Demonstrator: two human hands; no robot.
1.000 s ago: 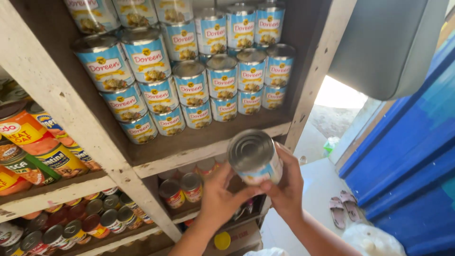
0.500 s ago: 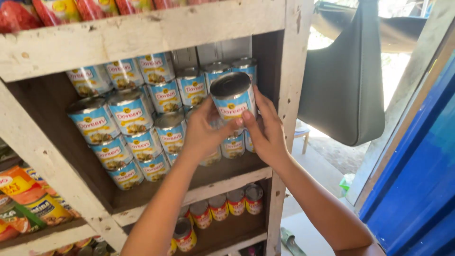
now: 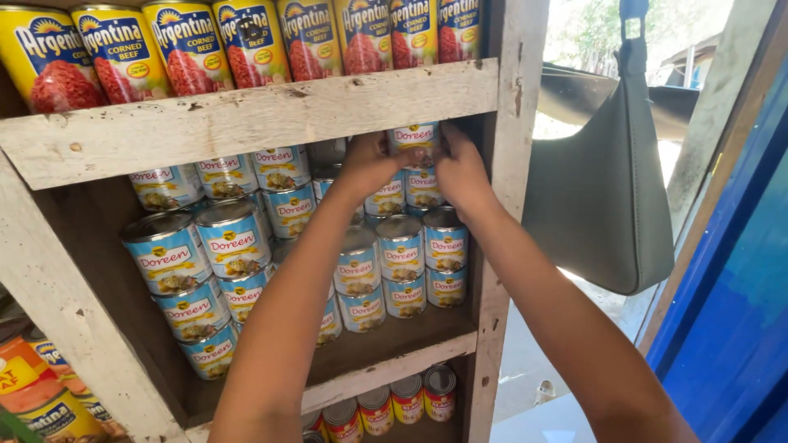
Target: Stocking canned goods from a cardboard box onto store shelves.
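Both my hands hold one light-blue labelled tin can (image 3: 414, 139) high in the shelf bay, just under the upper plank. My left hand (image 3: 371, 164) grips its left side and my right hand (image 3: 461, 171) its right side. The can sits on top of the rightmost stack of like blue cans (image 3: 406, 262), which fill the bay in several tiers. My forearms reach up from the bottom of the view and hide some cans in the middle.
A rough whitewashed wooden shelf unit (image 3: 246, 123) carries yellow and red cans (image 3: 189, 45) on top and small red cans (image 3: 394, 402) below. A grey-green bag (image 3: 607, 197) hangs right of the shelf post. A blue wall (image 3: 739, 312) stands at far right.
My hands have raised the can from below the shelf bay up to the top of the right-hand stack and pushed it deeper in. The view has tilted upward.
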